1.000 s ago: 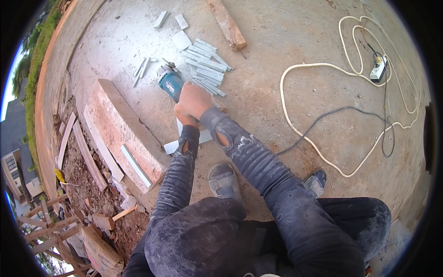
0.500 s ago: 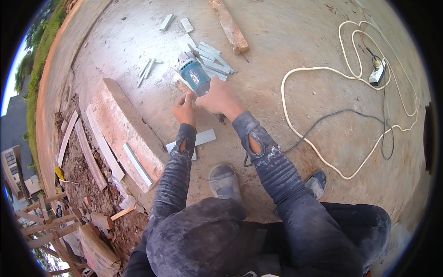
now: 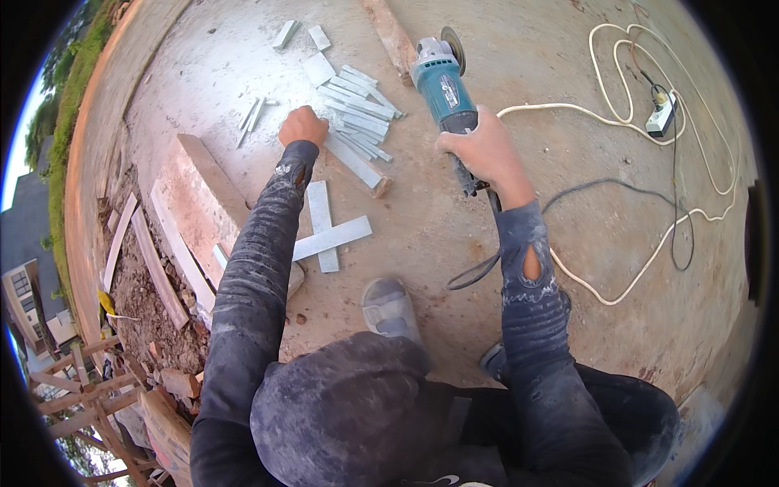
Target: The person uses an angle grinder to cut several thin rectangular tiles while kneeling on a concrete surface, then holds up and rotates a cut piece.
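Note:
My right hand (image 3: pixel 492 154) is wrapped round the rear of a teal angle grinder (image 3: pixel 446 93), held to the right of the pile with its disc (image 3: pixel 454 50) pointing away from me. My left hand (image 3: pixel 303 127) is closed over the dusty ground, its fingertips hidden beneath it; whatever it holds cannot be made out. Just right of it, a pale grey tile strip (image 3: pixel 355 161) lies on a small wooden piece (image 3: pixel 380 187). Beyond sits a pile of cut tile strips (image 3: pixel 365 101). Closer to me, two tile strips cross, one lengthwise (image 3: pixel 319 203) and one slanting over it (image 3: pixel 345 234).
A dusty stone-like slab (image 3: pixel 191 187) lies at the left, beside long narrow boards (image 3: pixel 159 268) on rubble. A timber beam (image 3: pixel 388 32) lies ahead. On the right are a looped cream cable (image 3: pixel 596 296), a dark cord (image 3: pixel 608 183) and a white power strip (image 3: pixel 661 114).
My right hand has carried the grinder rightward, away from the tile pile. My left hand has come off beside the grinder and moved left and farther out. The strip on the wooden piece now shows.

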A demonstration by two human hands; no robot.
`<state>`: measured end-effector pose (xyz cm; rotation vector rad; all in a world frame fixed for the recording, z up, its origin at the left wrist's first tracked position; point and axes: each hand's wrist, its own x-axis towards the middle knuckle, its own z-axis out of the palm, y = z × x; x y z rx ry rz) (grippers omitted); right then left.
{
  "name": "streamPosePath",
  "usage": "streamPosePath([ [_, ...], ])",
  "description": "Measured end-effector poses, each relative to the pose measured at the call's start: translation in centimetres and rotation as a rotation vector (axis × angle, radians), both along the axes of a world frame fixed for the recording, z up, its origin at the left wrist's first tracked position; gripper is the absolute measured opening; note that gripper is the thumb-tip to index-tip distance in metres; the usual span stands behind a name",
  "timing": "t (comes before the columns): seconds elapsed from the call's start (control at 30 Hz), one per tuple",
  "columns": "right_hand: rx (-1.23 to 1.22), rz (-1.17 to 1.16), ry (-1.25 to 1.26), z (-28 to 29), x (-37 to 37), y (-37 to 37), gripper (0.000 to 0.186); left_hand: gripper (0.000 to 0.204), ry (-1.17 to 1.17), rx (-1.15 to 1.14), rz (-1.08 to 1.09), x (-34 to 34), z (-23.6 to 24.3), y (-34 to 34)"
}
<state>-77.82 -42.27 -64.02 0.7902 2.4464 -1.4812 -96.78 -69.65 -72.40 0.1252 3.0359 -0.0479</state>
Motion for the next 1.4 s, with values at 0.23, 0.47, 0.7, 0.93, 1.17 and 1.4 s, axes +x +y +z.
streamPosePath([
  [0.23,-0.098,-0.062,0.083,-0.1,1.4,0.4,0.058,0.021,0.137,0.057,0.065,-1.1,0.1,-0.8],
  [0.47,-0.123,-0.088,0.082,0.6,2.0,0.4,0.055,0.025,0.213,0.395,-0.196,11.0,1.0,3.6],
  [0.7,-0.253,-0.077,0.133,0.5,1.9,-0.5,0.053,0.026,0.258,0.399,-0.517,17.6,-0.8,1.0],
  [0.93,-0.327,-0.048,0.154,2.4,2.4,-2.1,0.04,0.017,0.062,0.269,-0.799,14.1,0.4,-0.7],
  [1.17,-0.372,-0.116,0.131,0.9,2.9,-2.2,0.034,0.038,-0.232,1.281,-0.322,21.3,2.6,5.9],
  [1.4,-0.411,-0.198,0.202,1.4,2.3,-3.5,0.03,0.044,-0.401,1.717,0.013,24.9,5.4,9.4],
])
